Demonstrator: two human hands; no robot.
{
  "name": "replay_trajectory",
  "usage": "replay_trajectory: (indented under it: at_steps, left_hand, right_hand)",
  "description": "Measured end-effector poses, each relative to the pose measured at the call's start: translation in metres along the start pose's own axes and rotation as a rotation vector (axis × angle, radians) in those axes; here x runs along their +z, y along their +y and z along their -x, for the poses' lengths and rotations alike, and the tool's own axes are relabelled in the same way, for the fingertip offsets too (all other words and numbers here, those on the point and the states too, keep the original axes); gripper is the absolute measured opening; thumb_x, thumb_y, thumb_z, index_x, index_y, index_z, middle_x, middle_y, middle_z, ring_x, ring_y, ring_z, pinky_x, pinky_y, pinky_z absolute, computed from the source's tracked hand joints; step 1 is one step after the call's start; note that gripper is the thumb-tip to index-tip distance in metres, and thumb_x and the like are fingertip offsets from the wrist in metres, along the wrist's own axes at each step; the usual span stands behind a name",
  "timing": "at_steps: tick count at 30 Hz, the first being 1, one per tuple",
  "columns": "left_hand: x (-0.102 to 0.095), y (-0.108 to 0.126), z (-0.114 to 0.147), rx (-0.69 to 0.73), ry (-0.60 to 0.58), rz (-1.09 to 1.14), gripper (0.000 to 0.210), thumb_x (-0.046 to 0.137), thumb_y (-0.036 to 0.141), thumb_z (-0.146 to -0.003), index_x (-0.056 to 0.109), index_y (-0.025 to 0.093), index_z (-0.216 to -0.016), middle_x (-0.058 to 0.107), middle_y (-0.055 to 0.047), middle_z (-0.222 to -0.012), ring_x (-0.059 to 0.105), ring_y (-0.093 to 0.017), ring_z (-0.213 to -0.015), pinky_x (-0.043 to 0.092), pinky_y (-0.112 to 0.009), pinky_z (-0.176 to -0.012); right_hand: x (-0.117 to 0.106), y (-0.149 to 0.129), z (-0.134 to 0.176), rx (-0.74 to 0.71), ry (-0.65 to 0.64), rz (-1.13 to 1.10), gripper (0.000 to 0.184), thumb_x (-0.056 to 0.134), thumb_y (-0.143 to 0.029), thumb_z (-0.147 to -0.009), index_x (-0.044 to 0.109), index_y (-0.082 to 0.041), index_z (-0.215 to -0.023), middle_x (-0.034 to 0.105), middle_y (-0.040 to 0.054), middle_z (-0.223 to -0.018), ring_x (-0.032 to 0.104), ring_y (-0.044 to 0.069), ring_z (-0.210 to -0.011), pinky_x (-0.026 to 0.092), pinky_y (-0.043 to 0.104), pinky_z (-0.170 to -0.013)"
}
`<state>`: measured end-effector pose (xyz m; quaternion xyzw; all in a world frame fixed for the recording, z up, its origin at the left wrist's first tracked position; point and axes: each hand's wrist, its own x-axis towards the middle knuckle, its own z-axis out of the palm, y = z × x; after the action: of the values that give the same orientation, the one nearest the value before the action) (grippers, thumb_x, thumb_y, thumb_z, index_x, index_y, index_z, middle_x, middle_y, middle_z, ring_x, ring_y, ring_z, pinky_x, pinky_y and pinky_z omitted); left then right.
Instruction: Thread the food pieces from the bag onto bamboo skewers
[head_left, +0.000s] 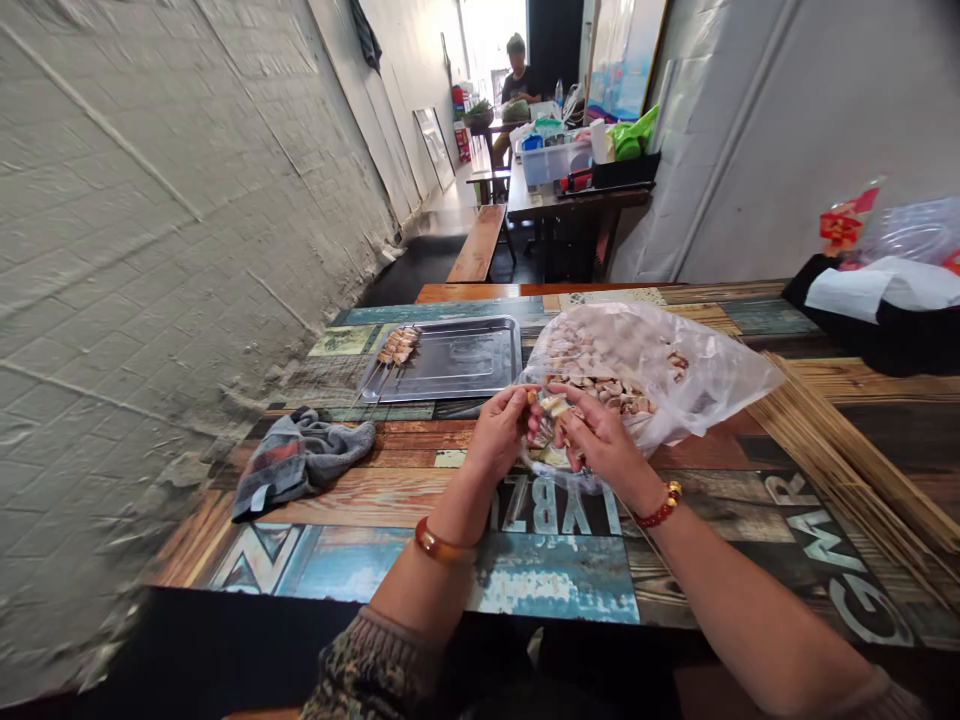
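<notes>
In the head view, the plastic bag of cut meat lies on the patchwork table. At the bag's near edge, the right hand has its fingers closed on pale meat; the left hand has thumb and fingers drawn narrow, their grip unclear. Left of the bag sits a metal tray with skewered meat; right of it, thin sticks.

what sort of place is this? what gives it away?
Probably a small eatery's seating area doubling as prep space: skewered meat on a metal tray, thin sticks heaped on the patchwork table, and a wooden bench beyond.
</notes>
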<state>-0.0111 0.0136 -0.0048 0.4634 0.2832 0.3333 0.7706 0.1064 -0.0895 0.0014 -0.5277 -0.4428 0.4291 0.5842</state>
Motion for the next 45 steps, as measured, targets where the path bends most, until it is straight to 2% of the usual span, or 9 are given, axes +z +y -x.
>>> replay_trajectory:
  at_steps: [4, 8, 13, 18, 24, 29, 34, 40, 45]
  left_hand:
    - [-0.001, 0.000, -0.001, 0.005, -0.001, 0.081, 0.035, 0.071, 0.039, -0.070, 0.064, 0.014, -0.093, 0.060, 0.001, -0.067, 0.053, -0.008, -0.051, 0.043, -0.020, -0.048]
    - [0.001, 0.000, 0.001, -0.013, -0.011, 0.052, 0.033, 0.072, 0.037, -0.069, 0.063, 0.014, -0.091, 0.063, 0.000, -0.071, 0.054, -0.008, -0.052, 0.045, -0.022, -0.053]
    - [0.002, 0.002, 0.004, -0.006, -0.033, -0.085, 0.028, 0.071, 0.038, -0.070, 0.062, 0.014, -0.083, 0.062, 0.000, -0.066, 0.056, -0.009, -0.054, 0.043, -0.020, -0.052]
    - [-0.002, 0.004, 0.004, -0.007, -0.016, -0.107, 0.024, 0.074, 0.033, -0.066, 0.065, 0.014, -0.077, 0.060, 0.002, -0.063, 0.049, -0.005, -0.050, 0.037, -0.017, -0.049]
    - [-0.006, 0.006, 0.003, -0.054, -0.032, -0.082, 0.035, 0.077, 0.032, -0.063, 0.071, 0.014, -0.092, 0.069, -0.003, -0.077, 0.057, -0.009, -0.062, 0.043, -0.020, -0.058]
    - [-0.007, 0.006, -0.001, -0.015, 0.006, -0.036, 0.030, 0.075, 0.032, -0.066, 0.069, 0.013, -0.089, 0.063, 0.001, -0.063, 0.048, -0.004, -0.047, 0.036, -0.017, -0.046]
    - [-0.006, 0.003, -0.004, 0.018, 0.057, 0.096, 0.030, 0.078, 0.028, -0.062, 0.059, 0.014, -0.081, 0.065, 0.000, -0.072, 0.061, -0.009, -0.062, 0.051, -0.023, -0.065]
    - [-0.001, 0.000, -0.002, 0.030, 0.133, 0.120, 0.031, 0.077, 0.028, -0.064, 0.053, 0.015, -0.080, 0.067, -0.001, -0.074, 0.066, -0.013, -0.068, 0.052, -0.027, -0.070]
    - [-0.001, -0.001, -0.002, 0.051, 0.189, 0.142, 0.032, 0.076, 0.029, -0.064, 0.050, 0.016, -0.078, 0.067, -0.002, -0.075, 0.069, -0.016, -0.072, 0.052, -0.030, -0.072]
  right_hand:
    - [0.003, 0.008, 0.000, -0.007, -0.026, 0.090, 0.042, 0.045, -0.039, -0.090, 0.046, -0.023, -0.129, 0.057, -0.0034, -0.067, 0.048, 0.007, -0.037, 0.038, 0.020, -0.036]
    - [0.004, 0.012, -0.002, -0.021, -0.009, 0.159, 0.041, 0.045, -0.039, -0.090, 0.048, -0.022, -0.127, 0.057, -0.0032, -0.067, 0.048, 0.007, -0.036, 0.039, 0.019, -0.035]
    - [0.002, 0.012, -0.004, -0.026, 0.010, 0.191, 0.040, 0.044, -0.038, -0.091, 0.048, -0.022, -0.127, 0.056, -0.0040, -0.065, 0.047, 0.007, -0.036, 0.038, 0.019, -0.035]
    - [0.001, 0.011, -0.003, -0.023, -0.018, 0.207, 0.038, 0.044, -0.035, -0.090, 0.049, -0.022, -0.126, 0.056, -0.0045, -0.064, 0.048, 0.006, -0.036, 0.038, 0.019, -0.035]
    - [0.001, 0.009, -0.002, -0.008, -0.007, 0.223, 0.039, 0.044, -0.034, -0.090, 0.048, -0.021, -0.127, 0.057, -0.0045, -0.063, 0.048, 0.007, -0.035, 0.039, 0.019, -0.036]
    - [0.001, 0.010, -0.002, -0.021, 0.004, 0.206, 0.039, 0.044, -0.035, -0.091, 0.048, -0.021, -0.127, 0.058, -0.0042, -0.064, 0.048, 0.007, -0.035, 0.040, 0.020, -0.036]
    - [0.002, 0.012, -0.001, -0.009, 0.001, 0.177, 0.040, 0.045, -0.037, -0.090, 0.047, -0.022, -0.128, 0.058, -0.0036, -0.066, 0.048, 0.007, -0.036, 0.039, 0.020, -0.035]
    - [0.004, 0.013, 0.000, -0.023, -0.001, 0.200, 0.051, 0.047, -0.035, -0.089, 0.039, -0.024, -0.139, 0.058, -0.0036, -0.065, 0.048, 0.008, -0.037, 0.040, 0.021, -0.037]
    - [0.005, 0.011, 0.001, -0.051, -0.005, 0.242, 0.050, 0.046, -0.033, -0.090, 0.040, -0.026, -0.139, 0.058, -0.0037, -0.064, 0.047, 0.007, -0.037, 0.039, 0.020, -0.037]
